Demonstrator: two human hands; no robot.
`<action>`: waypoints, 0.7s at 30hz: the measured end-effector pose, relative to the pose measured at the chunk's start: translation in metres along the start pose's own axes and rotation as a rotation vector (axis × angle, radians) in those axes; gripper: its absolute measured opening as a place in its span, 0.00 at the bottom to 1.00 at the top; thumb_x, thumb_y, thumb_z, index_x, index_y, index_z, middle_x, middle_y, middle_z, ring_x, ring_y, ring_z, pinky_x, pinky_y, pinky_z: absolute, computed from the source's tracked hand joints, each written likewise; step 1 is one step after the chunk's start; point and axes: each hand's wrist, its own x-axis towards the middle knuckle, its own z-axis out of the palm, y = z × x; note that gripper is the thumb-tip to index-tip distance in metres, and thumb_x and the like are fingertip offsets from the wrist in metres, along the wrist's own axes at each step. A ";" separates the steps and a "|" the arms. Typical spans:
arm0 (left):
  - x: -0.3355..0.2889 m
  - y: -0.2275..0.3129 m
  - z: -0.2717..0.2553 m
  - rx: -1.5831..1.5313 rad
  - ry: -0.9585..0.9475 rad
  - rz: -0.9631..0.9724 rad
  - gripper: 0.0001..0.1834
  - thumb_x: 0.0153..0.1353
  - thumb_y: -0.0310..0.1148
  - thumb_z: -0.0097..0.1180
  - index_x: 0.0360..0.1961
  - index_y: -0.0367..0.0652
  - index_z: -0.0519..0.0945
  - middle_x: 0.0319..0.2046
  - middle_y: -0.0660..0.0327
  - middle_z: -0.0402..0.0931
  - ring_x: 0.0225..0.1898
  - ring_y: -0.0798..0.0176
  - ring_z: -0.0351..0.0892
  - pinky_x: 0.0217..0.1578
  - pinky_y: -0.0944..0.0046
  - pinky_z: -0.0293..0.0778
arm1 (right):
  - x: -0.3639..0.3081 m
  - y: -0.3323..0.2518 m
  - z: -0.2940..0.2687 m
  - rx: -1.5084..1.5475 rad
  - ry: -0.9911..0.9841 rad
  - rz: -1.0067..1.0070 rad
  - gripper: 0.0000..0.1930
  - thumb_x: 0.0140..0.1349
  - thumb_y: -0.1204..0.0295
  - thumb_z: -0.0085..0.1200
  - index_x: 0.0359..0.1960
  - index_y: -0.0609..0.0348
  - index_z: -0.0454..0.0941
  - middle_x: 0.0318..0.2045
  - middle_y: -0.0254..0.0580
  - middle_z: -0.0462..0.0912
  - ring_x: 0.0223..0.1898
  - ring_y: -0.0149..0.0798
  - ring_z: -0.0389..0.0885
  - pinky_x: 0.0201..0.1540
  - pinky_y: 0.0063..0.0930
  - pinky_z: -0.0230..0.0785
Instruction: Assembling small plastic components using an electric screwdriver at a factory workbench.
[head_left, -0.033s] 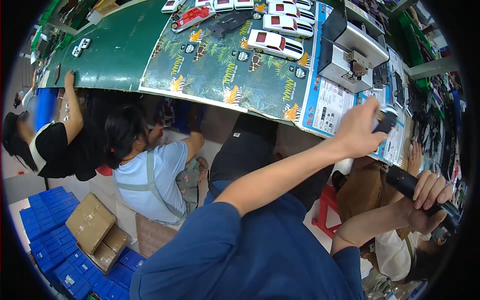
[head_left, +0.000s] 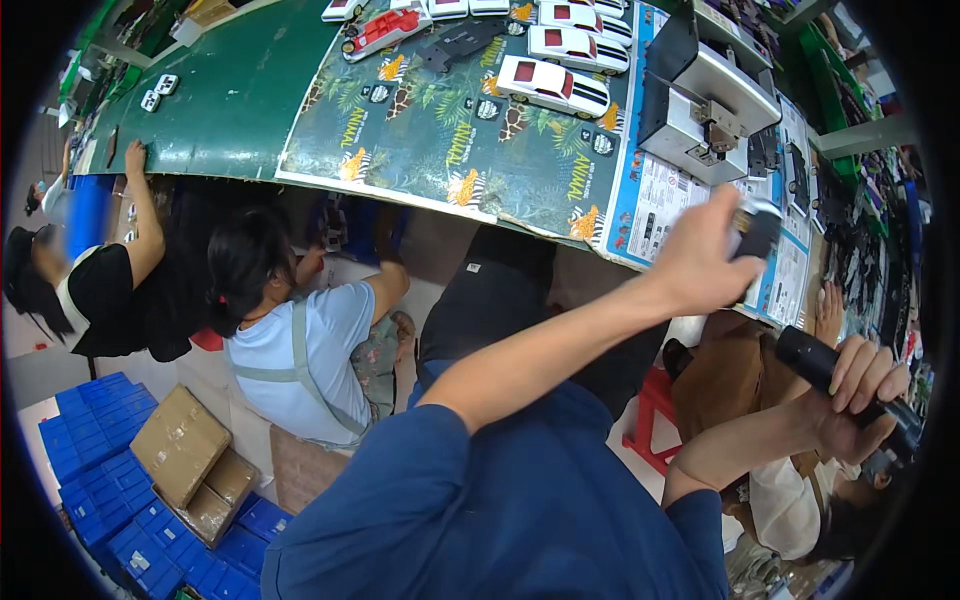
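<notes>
My left hand [head_left: 699,254] is closed round a toy car [head_left: 757,236], held just over the table's near edge. Its dark underside faces me and a white part shows at the top; the hand is slightly blurred. Below and to the right, my right hand [head_left: 862,388] wraps round a black electric screwdriver [head_left: 806,357], whose front end points up and left toward the car without touching it. On the table beyond stands a white and grey metal fixture [head_left: 697,136]. White toy cars [head_left: 553,85] with black stripes stand in a row left of it.
A red car body [head_left: 383,35] and a black chassis [head_left: 462,46] lie on the patterned sheet [head_left: 400,150]. Co-workers sit close on the left, one in a light blue shirt [head_left: 300,345], and another on the right. Blue bins [head_left: 110,480] and cardboard boxes [head_left: 182,450] fill the lower left.
My left hand has shifted slightly left with the toy car, which has tilted. The screwdriver's front end has moved a little right, farther from the car.
</notes>
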 end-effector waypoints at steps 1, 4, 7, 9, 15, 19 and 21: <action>-0.006 -0.002 -0.022 -0.149 0.013 -0.043 0.27 0.50 0.29 0.65 0.51 0.33 0.70 0.34 0.57 0.78 0.38 0.63 0.79 0.42 0.62 0.77 | 0.004 0.004 0.000 0.002 -0.005 0.005 0.16 0.59 0.62 0.62 0.34 0.55 0.67 0.20 0.29 0.66 0.17 0.24 0.64 0.27 0.18 0.59; -0.020 0.005 -0.076 -0.795 0.023 -0.276 0.17 0.61 0.28 0.61 0.49 0.37 0.73 0.40 0.61 0.80 0.39 0.69 0.81 0.44 0.65 0.79 | 0.022 0.010 0.002 0.075 -0.045 0.063 0.14 0.61 0.62 0.60 0.35 0.55 0.68 0.21 0.29 0.66 0.19 0.24 0.65 0.31 0.21 0.58; -0.024 -0.006 -0.117 -0.831 0.135 -0.380 0.15 0.66 0.34 0.57 0.48 0.37 0.71 0.39 0.52 0.81 0.35 0.62 0.84 0.36 0.60 0.84 | 0.046 0.041 0.011 0.002 -0.138 0.029 0.13 0.67 0.60 0.49 0.38 0.57 0.76 0.22 0.30 0.68 0.21 0.25 0.64 0.31 0.26 0.56; -0.025 -0.009 -0.130 -0.735 0.137 -0.392 0.14 0.66 0.32 0.58 0.48 0.38 0.72 0.39 0.50 0.82 0.35 0.60 0.85 0.37 0.61 0.84 | 0.061 0.064 0.027 -0.086 -0.076 -0.036 0.12 0.68 0.63 0.46 0.36 0.57 0.77 0.22 0.30 0.67 0.21 0.28 0.64 0.32 0.29 0.58; -0.012 -0.025 -0.129 -0.790 0.090 -0.449 0.15 0.62 0.30 0.62 0.48 0.39 0.74 0.38 0.52 0.82 0.35 0.62 0.84 0.36 0.62 0.84 | 0.098 0.129 0.041 -0.138 0.099 -0.122 0.09 0.64 0.71 0.55 0.39 0.65 0.80 0.20 0.37 0.73 0.20 0.33 0.74 0.30 0.31 0.69; -0.008 -0.036 -0.126 -0.764 0.009 -0.423 0.19 0.62 0.26 0.59 0.53 0.36 0.71 0.46 0.49 0.79 0.42 0.59 0.83 0.41 0.55 0.85 | 0.099 0.153 0.043 -0.263 0.120 -0.126 0.03 0.60 0.76 0.60 0.30 0.63 0.79 0.15 0.38 0.74 0.14 0.33 0.74 0.22 0.27 0.70; -0.005 -0.030 -0.124 -0.725 0.028 -0.406 0.18 0.62 0.26 0.59 0.52 0.35 0.72 0.45 0.49 0.80 0.41 0.60 0.84 0.39 0.58 0.85 | 0.099 0.158 0.043 -0.214 0.141 -0.111 0.03 0.59 0.77 0.60 0.30 0.63 0.79 0.14 0.38 0.75 0.14 0.32 0.74 0.21 0.26 0.70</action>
